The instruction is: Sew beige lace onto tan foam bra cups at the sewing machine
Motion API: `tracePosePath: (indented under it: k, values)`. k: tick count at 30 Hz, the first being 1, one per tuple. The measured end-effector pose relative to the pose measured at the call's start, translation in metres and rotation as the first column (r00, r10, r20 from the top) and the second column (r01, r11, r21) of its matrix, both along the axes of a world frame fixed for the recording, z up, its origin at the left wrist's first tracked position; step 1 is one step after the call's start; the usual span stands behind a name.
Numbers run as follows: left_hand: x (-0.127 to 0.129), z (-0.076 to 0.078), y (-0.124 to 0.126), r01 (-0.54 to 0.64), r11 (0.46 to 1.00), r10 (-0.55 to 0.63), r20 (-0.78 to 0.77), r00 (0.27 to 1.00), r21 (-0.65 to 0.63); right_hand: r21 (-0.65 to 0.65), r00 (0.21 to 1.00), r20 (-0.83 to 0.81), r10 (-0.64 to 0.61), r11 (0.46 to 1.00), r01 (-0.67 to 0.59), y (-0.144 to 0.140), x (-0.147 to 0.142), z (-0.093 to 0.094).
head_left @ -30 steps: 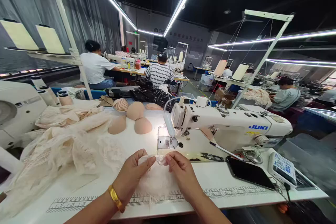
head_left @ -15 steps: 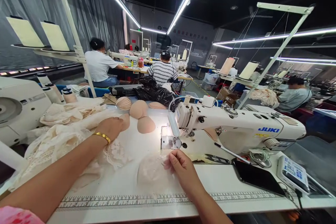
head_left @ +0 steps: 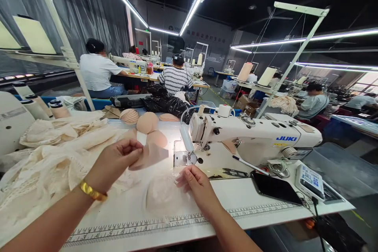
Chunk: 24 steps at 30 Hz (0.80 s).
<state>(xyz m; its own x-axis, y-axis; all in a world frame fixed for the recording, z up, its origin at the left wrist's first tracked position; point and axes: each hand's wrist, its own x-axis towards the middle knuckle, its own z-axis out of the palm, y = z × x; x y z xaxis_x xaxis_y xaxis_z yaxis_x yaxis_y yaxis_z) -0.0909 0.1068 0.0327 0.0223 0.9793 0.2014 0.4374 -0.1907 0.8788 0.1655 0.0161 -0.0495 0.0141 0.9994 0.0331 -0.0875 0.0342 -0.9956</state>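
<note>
1. My left hand (head_left: 116, 159) is raised a little above the desk (head_left: 260, 206), fingers pressed together in a pinch on the near edge of a beige foam cup (head_left: 150, 154). The cup hangs out to the right of the pinch, tilted, with its free end pointing toward the sewing machine (head_left: 251, 139).
2. My right hand (head_left: 193, 183) rests low on the desk, just in front of the machine's needle plate (head_left: 181, 158). Its fingertips are closed on the far right edge of a lace-covered cup (head_left: 162, 197), which lies flat on the desk to the left of that grip.
3. The held foam cup sits above and behind the lace-covered one; I cannot tell whether the two touch.
4. More foam cups (head_left: 147, 123) lie stacked toward the desk's far edge, behind my left hand.
5. A heap of cream lace fabric (head_left: 44, 157) covers the left side of the desk, under and beside my left forearm.
6. A printed ruler strip (head_left: 177, 222) runs along the near edge.
7. A dark phone (head_left: 276, 189) lies toward the right side of the desk, near the machine's base, with a small control panel (head_left: 310, 181) just beyond it at the right corner.
8. Other people sit at machines farther back.
</note>
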Motion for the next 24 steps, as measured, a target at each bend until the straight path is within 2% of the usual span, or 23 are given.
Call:
tracePosePath:
  k: [1, 3, 5, 8, 11, 14, 15, 16, 19, 21, 22, 24]
  values:
    - [0.01, -0.005, -0.014, 0.105, 0.99, -0.1, 0.065, 0.993, -0.089, 0.0, 1.0, -0.024, 0.001, 1.0, -0.001, -0.001, 0.0, 0.001]
    - [0.028, -0.016, -0.034, 0.227, 0.955, -0.201, 0.144, 0.969, -0.191, -0.002, 0.998, -0.067, 0.003, 1.0, -0.003, -0.001, -0.002, 0.003]
    - [0.04, -0.026, -0.043, 0.252, 0.945, -0.222, 0.154, 0.963, -0.209, -0.002, 0.997, -0.074, 0.012, 1.0, -0.012, -0.002, -0.004, 0.004]
    - [0.045, -0.031, -0.041, 0.244, 0.956, -0.237, 0.065, 0.969, -0.164, -0.001, 1.0, -0.028, 0.006, 1.0, -0.007, -0.001, -0.007, 0.005]
    - [0.038, -0.021, -0.035, 0.281, 0.954, -0.289, -0.07, 0.955, -0.106, 0.005, 1.0, 0.022, 0.008, 1.0, -0.008, -0.002, -0.007, 0.012]
    - [0.033, 0.002, -0.035, 0.385, 0.923, -0.383, -0.163, 0.909, -0.019, 0.051, 0.985, 0.148, 0.093, 0.994, -0.102, -0.009, -0.003, 0.03]
    - [0.035, 0.01, -0.036, 0.468, 0.884, -0.463, -0.182, 0.868, -0.019, 0.067, 0.971, 0.203, 0.122, 0.988, -0.138, -0.013, -0.002, 0.039]
    - [0.038, 0.017, -0.037, 0.572, 0.819, -0.568, -0.193, 0.8, -0.044, 0.08, 0.956, 0.254, 0.148, 0.981, -0.174, -0.016, -0.001, 0.048]
    - [0.056, 0.027, -0.038, 0.838, 0.52, -0.854, -0.112, 0.508, -0.167, 0.069, 0.917, 0.323, 0.235, 0.96, -0.27, -0.026, 0.002, 0.077]
    - [0.066, 0.023, -0.036, 0.922, 0.354, -0.93, 0.042, 0.364, -0.154, 0.025, 0.901, 0.308, 0.306, 0.944, -0.329, -0.03, 0.005, 0.093]
    - [0.068, 0.019, -0.035, 0.945, 0.296, -0.941, 0.13, 0.314, -0.137, -0.007, 0.894, 0.292, 0.341, 0.935, -0.354, -0.032, 0.008, 0.1]
    - [0.067, 0.007, -0.033, 0.963, 0.226, -0.917, 0.301, 0.262, -0.149, -0.068, 0.889, 0.247, 0.386, 0.922, -0.382, -0.033, 0.014, 0.11]
